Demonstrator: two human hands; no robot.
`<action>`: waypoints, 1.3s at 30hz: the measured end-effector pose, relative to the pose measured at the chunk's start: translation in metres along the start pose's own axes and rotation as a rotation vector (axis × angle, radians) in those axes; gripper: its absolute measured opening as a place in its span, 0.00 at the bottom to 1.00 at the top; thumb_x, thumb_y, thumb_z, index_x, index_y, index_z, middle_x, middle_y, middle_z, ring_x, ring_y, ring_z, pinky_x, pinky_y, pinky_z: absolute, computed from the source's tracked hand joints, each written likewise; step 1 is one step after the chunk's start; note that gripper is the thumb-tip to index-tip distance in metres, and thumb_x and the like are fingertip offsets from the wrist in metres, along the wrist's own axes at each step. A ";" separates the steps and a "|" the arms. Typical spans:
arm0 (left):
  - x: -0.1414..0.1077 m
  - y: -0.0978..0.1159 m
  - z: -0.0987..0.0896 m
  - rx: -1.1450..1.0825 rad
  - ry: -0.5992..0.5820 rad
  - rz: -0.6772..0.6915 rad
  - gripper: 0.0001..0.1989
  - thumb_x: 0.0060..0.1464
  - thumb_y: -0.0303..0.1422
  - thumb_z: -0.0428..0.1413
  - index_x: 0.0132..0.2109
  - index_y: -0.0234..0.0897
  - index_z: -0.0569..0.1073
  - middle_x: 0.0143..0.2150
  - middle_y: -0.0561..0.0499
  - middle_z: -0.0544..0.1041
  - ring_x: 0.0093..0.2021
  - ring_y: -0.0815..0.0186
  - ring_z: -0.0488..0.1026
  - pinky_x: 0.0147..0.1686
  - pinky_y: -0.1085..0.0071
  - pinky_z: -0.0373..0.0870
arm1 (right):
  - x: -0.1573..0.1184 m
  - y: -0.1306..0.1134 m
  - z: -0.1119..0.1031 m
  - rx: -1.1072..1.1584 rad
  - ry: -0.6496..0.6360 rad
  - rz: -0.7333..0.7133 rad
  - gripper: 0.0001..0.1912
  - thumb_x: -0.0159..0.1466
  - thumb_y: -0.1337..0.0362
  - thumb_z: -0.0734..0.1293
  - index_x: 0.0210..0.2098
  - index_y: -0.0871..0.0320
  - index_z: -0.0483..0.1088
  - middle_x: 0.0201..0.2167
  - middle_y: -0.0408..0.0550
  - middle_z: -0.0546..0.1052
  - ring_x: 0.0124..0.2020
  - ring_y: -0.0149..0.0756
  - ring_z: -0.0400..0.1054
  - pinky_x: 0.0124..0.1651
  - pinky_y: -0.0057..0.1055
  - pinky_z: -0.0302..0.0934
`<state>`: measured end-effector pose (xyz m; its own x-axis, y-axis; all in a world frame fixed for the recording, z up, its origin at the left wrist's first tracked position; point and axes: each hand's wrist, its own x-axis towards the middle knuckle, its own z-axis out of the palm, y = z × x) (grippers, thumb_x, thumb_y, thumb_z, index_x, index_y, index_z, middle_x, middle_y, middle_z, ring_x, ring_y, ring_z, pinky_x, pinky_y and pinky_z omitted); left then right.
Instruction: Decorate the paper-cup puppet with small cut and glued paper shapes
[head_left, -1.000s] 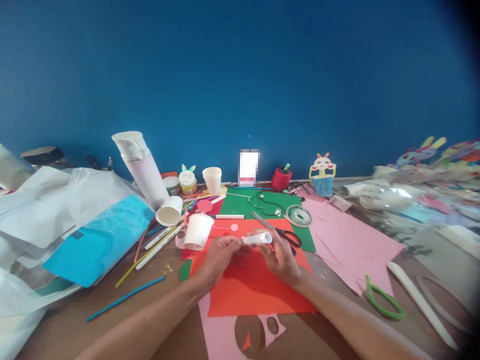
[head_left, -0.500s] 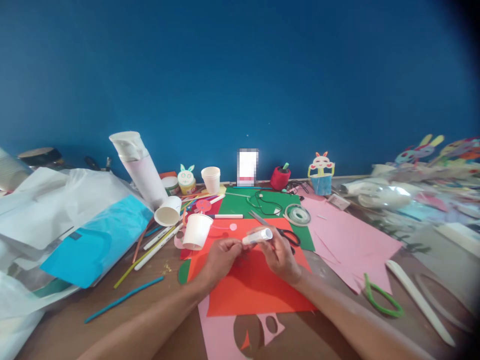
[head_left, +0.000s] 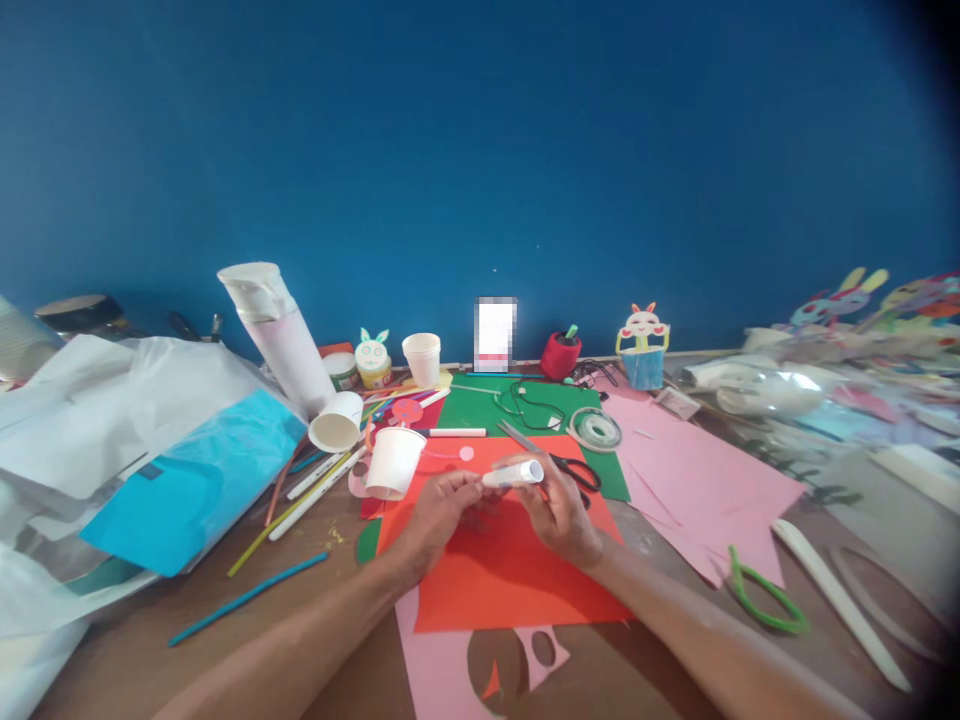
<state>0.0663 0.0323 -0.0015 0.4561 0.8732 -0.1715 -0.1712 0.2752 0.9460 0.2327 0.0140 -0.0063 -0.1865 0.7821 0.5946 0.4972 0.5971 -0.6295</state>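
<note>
Above an orange paper sheet (head_left: pixel 517 580), my right hand (head_left: pixel 559 510) is closed on a white glue stick (head_left: pixel 514 474) that lies sideways, its round end toward the right. At the stick's left end, my left hand (head_left: pixel 445 512) has its fingers pinched together; anything between them is too small to make out. Black-handled scissors (head_left: pixel 577 470) lie just behind my right hand. A white paper cup (head_left: pixel 394 463) leans to the left of my left hand.
Another cup (head_left: pixel 335 422), pens (head_left: pixel 319 492) and a blue pipe cleaner (head_left: pixel 249 598) lie left. Behind are green paper (head_left: pixel 491 405) and a tape roll (head_left: pixel 596 430). Pink paper (head_left: pixel 697 470) and a green pipe cleaner (head_left: pixel 765 603) lie right, cut pink paper (head_left: pixel 435 665) in front.
The glue stick and the fingers of both hands have shifted very slightly. Everything else looks the same.
</note>
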 end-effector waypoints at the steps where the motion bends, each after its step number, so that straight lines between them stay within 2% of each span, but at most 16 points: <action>1: 0.000 0.000 0.000 -0.007 -0.007 -0.012 0.13 0.46 0.37 0.52 0.35 0.30 0.73 0.33 0.43 0.75 0.30 0.65 0.72 0.26 0.72 0.66 | 0.000 0.001 0.000 -0.004 -0.003 0.003 0.10 0.62 0.65 0.55 0.41 0.57 0.62 0.39 0.52 0.71 0.38 0.36 0.66 0.40 0.32 0.62; 8: 0.003 -0.001 -0.003 -0.021 -0.045 -0.050 0.14 0.46 0.34 0.52 0.38 0.31 0.73 0.35 0.43 0.76 0.29 0.64 0.72 0.26 0.72 0.67 | -0.002 0.004 0.000 -0.003 -0.017 -0.004 0.10 0.61 0.66 0.55 0.42 0.57 0.62 0.39 0.52 0.71 0.39 0.37 0.67 0.40 0.32 0.62; 15: 0.003 0.000 -0.005 -0.032 -0.065 -0.046 0.11 0.47 0.33 0.52 0.36 0.31 0.73 0.32 0.45 0.75 0.29 0.65 0.72 0.26 0.72 0.67 | 0.001 0.001 -0.001 0.019 -0.026 -0.013 0.11 0.62 0.65 0.55 0.43 0.58 0.62 0.39 0.52 0.71 0.39 0.37 0.67 0.39 0.31 0.62; 23: 0.006 -0.002 -0.007 -0.102 -0.084 -0.095 0.14 0.47 0.33 0.51 0.40 0.31 0.71 0.40 0.41 0.74 0.33 0.62 0.73 0.26 0.70 0.68 | 0.000 0.003 -0.001 0.009 -0.031 -0.037 0.12 0.62 0.65 0.55 0.44 0.58 0.61 0.41 0.53 0.70 0.40 0.36 0.66 0.38 0.30 0.63; 32: 0.007 -0.002 -0.008 -0.137 -0.117 -0.118 0.15 0.45 0.29 0.50 0.42 0.31 0.71 0.43 0.39 0.73 0.36 0.60 0.73 0.24 0.72 0.68 | 0.000 0.003 -0.001 -0.031 -0.030 -0.032 0.12 0.62 0.65 0.55 0.44 0.57 0.61 0.41 0.53 0.71 0.43 0.38 0.66 0.42 0.32 0.62; 39: 0.006 0.001 -0.009 -0.164 -0.131 -0.121 0.16 0.45 0.27 0.50 0.44 0.30 0.70 0.46 0.38 0.71 0.40 0.57 0.72 0.25 0.72 0.68 | 0.000 0.003 -0.003 -0.086 -0.038 -0.046 0.12 0.62 0.62 0.55 0.44 0.57 0.61 0.40 0.53 0.71 0.39 0.37 0.68 0.40 0.32 0.63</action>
<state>0.0613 0.0416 -0.0041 0.5894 0.7732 -0.2340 -0.2426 0.4457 0.8617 0.2361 0.0153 -0.0065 -0.2424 0.7614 0.6012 0.5579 0.6164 -0.5557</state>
